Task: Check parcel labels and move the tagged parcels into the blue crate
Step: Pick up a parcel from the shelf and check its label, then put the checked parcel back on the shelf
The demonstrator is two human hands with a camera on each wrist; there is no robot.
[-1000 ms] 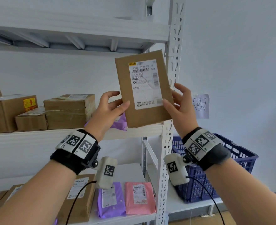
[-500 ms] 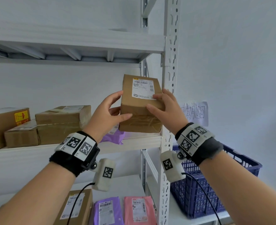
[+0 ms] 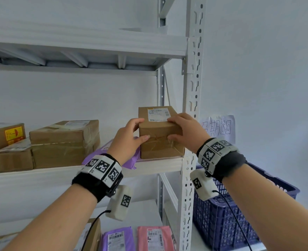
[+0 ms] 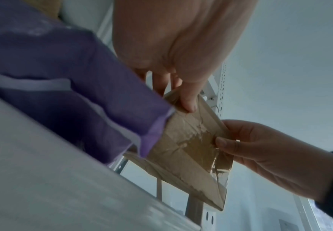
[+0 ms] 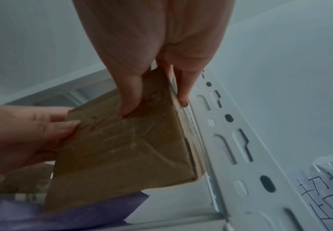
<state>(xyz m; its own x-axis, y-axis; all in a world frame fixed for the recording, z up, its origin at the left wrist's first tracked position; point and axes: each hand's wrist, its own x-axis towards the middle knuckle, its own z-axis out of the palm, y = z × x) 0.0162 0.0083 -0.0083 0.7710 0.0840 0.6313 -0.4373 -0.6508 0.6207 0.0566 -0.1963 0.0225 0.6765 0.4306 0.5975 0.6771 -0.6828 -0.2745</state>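
A small brown cardboard parcel with a white label on top rests on the right end of the middle shelf, partly on a purple mailer bag. My left hand grips its left side, thumb on the taped front face, as the left wrist view also shows on the parcel. My right hand grips its right top corner, thumb on the front and fingers over the label; the right wrist view shows this hold on the parcel. The blue crate stands lower right, beyond the shelf post.
Several brown boxes sit at the left of the same shelf. The white slotted upright post stands right beside the parcel. A handwritten paper sign hangs on the wall. Purple and pink mailers lie on the lower shelf.
The parcel was held up with its label facing me; both hands have tipped it flat and lowered it onto the middle shelf's right end.
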